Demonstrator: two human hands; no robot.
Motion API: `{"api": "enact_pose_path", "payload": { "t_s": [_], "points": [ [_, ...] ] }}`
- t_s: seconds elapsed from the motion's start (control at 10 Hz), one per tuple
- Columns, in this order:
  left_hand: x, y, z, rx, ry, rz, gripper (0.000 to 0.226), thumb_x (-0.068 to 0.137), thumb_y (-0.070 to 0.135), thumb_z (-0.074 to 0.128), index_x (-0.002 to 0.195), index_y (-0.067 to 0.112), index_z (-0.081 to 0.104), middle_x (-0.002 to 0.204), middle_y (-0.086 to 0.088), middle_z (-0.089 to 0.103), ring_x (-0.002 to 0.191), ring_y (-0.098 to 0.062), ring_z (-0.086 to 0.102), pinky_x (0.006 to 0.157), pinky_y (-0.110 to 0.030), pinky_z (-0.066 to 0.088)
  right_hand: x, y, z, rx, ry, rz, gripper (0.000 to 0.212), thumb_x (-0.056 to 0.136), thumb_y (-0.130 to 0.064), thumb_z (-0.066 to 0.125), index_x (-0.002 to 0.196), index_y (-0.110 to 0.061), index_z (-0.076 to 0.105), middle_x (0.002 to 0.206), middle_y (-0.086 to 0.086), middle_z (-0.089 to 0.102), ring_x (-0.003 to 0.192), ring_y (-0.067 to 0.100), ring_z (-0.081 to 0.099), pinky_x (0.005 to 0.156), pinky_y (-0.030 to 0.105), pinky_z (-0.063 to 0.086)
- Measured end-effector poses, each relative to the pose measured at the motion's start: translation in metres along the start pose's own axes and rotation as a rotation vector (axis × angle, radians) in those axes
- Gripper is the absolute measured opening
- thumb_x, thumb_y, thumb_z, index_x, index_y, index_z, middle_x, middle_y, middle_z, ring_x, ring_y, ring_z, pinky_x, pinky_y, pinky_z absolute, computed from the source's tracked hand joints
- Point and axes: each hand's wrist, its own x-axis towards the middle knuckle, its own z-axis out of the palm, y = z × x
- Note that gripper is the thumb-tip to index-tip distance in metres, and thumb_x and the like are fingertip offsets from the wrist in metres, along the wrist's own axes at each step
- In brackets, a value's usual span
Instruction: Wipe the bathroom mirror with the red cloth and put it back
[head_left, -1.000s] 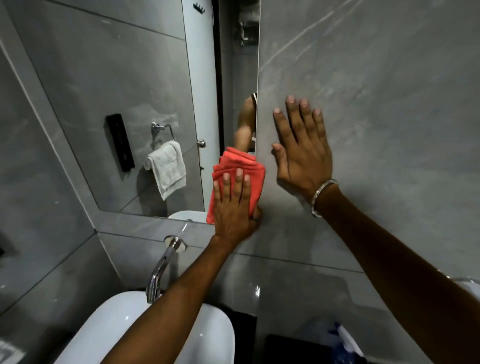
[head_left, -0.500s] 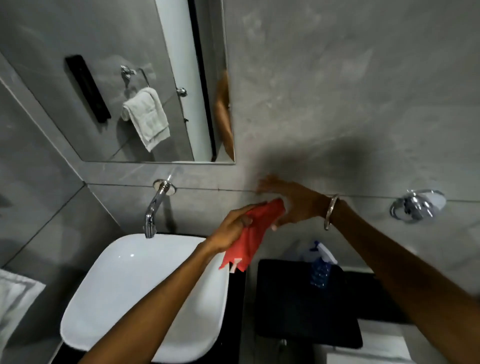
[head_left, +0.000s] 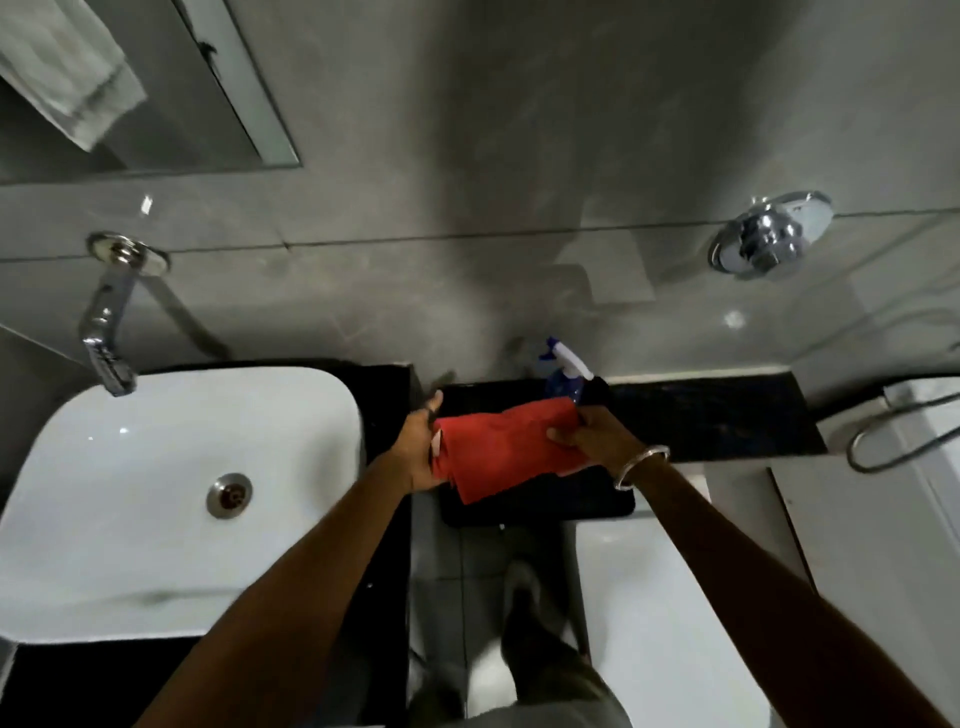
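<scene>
The red cloth (head_left: 506, 449) is stretched between both hands just above a black ledge (head_left: 717, 421) right of the basin. My left hand (head_left: 418, 449) grips its left edge. My right hand (head_left: 597, 439), with a metal bangle on the wrist, pinches its right edge. The cloth hangs partly folded, its lower corner drooping toward me. The mirror (head_left: 171, 104) shows only at the top left, with a white towel reflected in it.
A white basin (head_left: 171, 493) with a chrome wall tap (head_left: 106, 322) is on the left. A blue spray bottle (head_left: 563, 371) stands on the ledge behind the cloth. A chrome wall fitting (head_left: 769, 239) is at upper right, a white toilet tank (head_left: 883, 519) at right.
The cloth came off the mirror and down to the ledge. My right hand left the wall and took the cloth's right edge. The view tilted downward.
</scene>
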Motion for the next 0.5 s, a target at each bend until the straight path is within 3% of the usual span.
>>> {"api": "enact_pose_path", "payload": {
  "t_s": [0.1, 0.2, 0.3, 0.4, 0.5],
  "points": [
    [0.026, -0.026, 0.003, 0.085, 0.104, -0.111, 0.048, 0.103, 0.051, 0.05, 0.123, 0.013, 0.071, 0.107, -0.011, 0.076, 0.101, -0.029, 0.067, 0.09, -0.043, 0.05, 0.019, 0.048, -0.001, 0.074, 0.06, 0.167, 0.045, 0.095, -0.003, 0.068, 0.137, 0.008, 0.056, 0.129, 0.031, 0.063, 0.118, 0.052, 0.064, 0.09, 0.064, 0.057],
    [0.048, -0.049, 0.006, 0.268, 0.252, -0.084, 0.045, 0.105, 0.024, 0.056, 0.149, 0.018, 0.049, 0.147, -0.012, 0.056, 0.133, -0.031, 0.055, 0.101, -0.046, 0.05, 0.03, 0.069, 0.01, 0.13, 0.098, 0.246, 0.044, 0.098, 0.002, 0.061, 0.141, 0.008, 0.052, 0.124, 0.025, 0.06, 0.112, 0.044, 0.062, 0.095, 0.067, 0.053],
    [0.062, -0.063, 0.006, 0.33, 0.33, -0.057, 0.042, 0.107, 0.02, 0.054, 0.148, 0.011, 0.048, 0.154, -0.014, 0.047, 0.141, -0.033, 0.047, 0.105, -0.044, 0.049, 0.047, 0.081, 0.022, 0.076, 0.112, 0.251, 0.044, 0.099, 0.008, 0.055, 0.143, 0.011, 0.05, 0.129, 0.029, 0.06, 0.124, 0.048, 0.059, 0.103, 0.064, 0.05],
    [0.057, -0.069, 0.008, 0.493, 0.373, 0.027, 0.039, 0.11, 0.021, 0.045, 0.146, 0.009, 0.051, 0.137, -0.013, 0.059, 0.126, -0.029, 0.059, 0.097, -0.035, 0.051, 0.05, 0.071, 0.034, -0.138, 0.143, 0.259, 0.047, 0.1, -0.006, 0.056, 0.146, 0.002, 0.05, 0.14, 0.025, 0.06, 0.131, 0.041, 0.058, 0.111, 0.042, 0.047],
    [0.04, -0.072, 0.018, 0.583, 0.394, 0.212, 0.044, 0.109, 0.025, 0.045, 0.151, 0.012, 0.044, 0.14, -0.012, 0.058, 0.113, -0.021, 0.062, 0.089, -0.028, 0.053, 0.038, 0.057, 0.05, -0.34, 0.17, 0.103, 0.058, 0.098, -0.01, 0.058, 0.153, -0.006, 0.043, 0.155, 0.02, 0.048, 0.144, 0.034, 0.048, 0.118, 0.036, 0.039]
  ]
}}
